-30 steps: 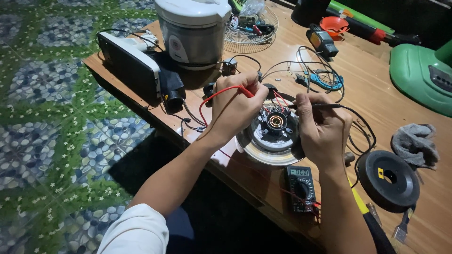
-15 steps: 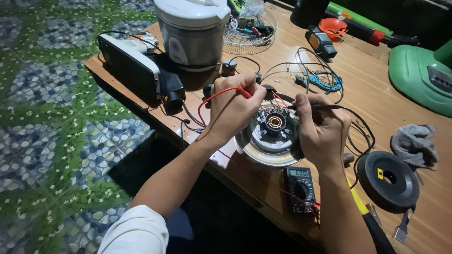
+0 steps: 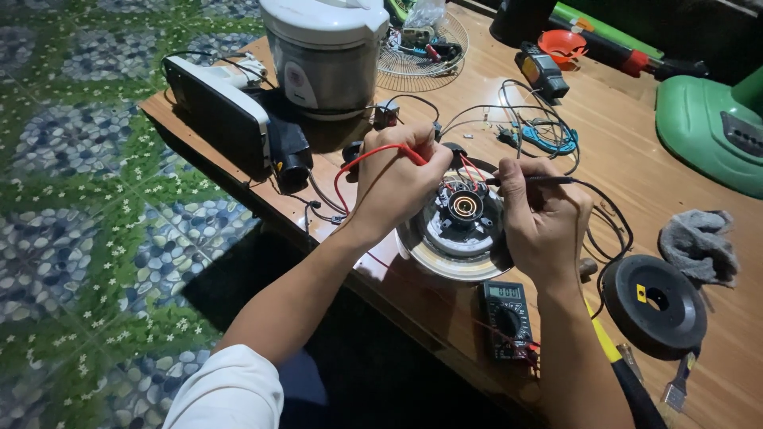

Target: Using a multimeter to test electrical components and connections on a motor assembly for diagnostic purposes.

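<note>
A round metal base with a black heating unit (image 3: 459,230) lies upside down on the wooden table (image 3: 604,167). My left hand (image 3: 395,184) grips a red test probe (image 3: 413,154) and rests on the base's left edge. My right hand (image 3: 543,218) grips a black test probe (image 3: 532,180), its tip pointing left at the centre of the unit. A small dark multimeter (image 3: 507,318) lies at the table's near edge, wired to both probes.
A white rice cooker (image 3: 324,49) stands at the back left beside a white-and-black device (image 3: 226,111). A black round plate (image 3: 654,304), grey rag (image 3: 699,244), green appliance (image 3: 711,127), wire fan guard (image 3: 425,44), loose cables (image 3: 532,127) and yellow-handled tool (image 3: 608,349) surround the work.
Both hands keep the probes on the unit with only slight shifts. The view has moved a little.
</note>
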